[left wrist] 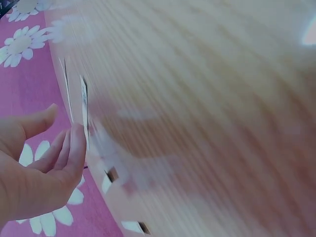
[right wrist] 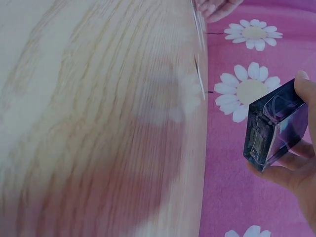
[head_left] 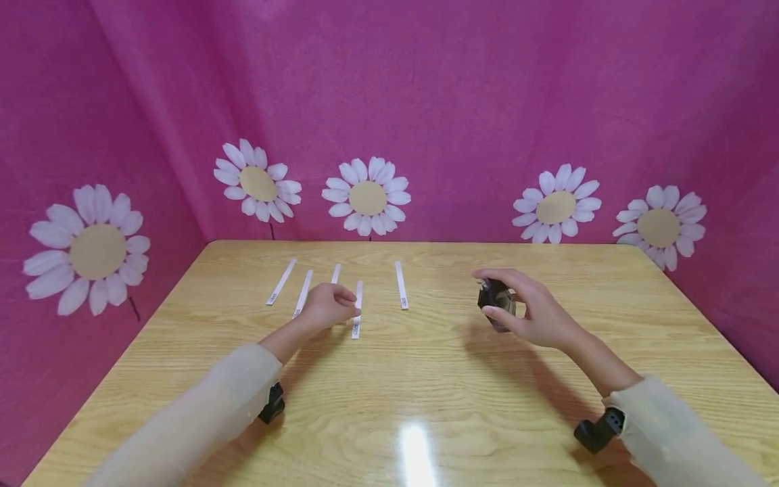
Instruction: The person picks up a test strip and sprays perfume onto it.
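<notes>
Several white paper test strips, each with a small printed mark at its near end, lie on the wooden table point(head_left: 426, 365). Over one strip point(head_left: 356, 328) hovers my left hand point(head_left: 328, 306); its thumb and fingers stand apart in the left wrist view, with nothing gripped. Whether a fingertip touches the strip, I cannot tell. My right hand point(head_left: 535, 312) grips a dark, faceted glass perfume bottle point(right wrist: 276, 126) between thumb and fingers, raised above the table at the right. Part of the bottle is covered by the fingers. The single strip point(head_left: 401, 285) lies between the two hands.
Other strips lie to the left, one at the far left point(head_left: 281, 283) and one partly behind the left hand point(head_left: 303, 291). A pink curtain point(head_left: 450, 122) with daisies borders the table's back and sides. Light glares off the tabletop in front.
</notes>
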A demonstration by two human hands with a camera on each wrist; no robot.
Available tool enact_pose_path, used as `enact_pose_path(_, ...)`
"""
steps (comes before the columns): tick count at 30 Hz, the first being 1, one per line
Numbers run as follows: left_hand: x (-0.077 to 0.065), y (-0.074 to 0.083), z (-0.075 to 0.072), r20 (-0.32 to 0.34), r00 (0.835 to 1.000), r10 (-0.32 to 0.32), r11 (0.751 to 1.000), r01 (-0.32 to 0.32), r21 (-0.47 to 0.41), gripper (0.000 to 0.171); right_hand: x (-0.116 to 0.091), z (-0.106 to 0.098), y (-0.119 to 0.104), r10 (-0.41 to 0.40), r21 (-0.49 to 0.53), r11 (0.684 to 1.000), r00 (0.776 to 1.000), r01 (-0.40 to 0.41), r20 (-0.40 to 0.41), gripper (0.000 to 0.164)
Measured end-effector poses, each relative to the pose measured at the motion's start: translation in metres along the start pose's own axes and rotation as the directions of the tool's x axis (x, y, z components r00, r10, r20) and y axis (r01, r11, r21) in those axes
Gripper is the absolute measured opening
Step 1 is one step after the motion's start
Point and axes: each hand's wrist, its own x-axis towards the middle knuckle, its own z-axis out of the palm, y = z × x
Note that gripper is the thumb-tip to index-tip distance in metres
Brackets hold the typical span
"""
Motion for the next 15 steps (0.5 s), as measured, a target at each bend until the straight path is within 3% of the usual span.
enact_pose_path(8,0.013,0.024,0.026,0.023,0.999,0.043,0.999,-0.044,0.007,0.035,-0.005,-0.002,0.003,-0.004,0.001,1.000,1.000,0.004,-0.018,0.057)
enact_pose_path(15,0.023,0.041,0.051,0.007,0.997,0.074,0.996,-0.074,0.043,0.038,-0.009,0.000,0.007,0.038,0.087,0.996,0.999,-0.037,-0.010,0.059)
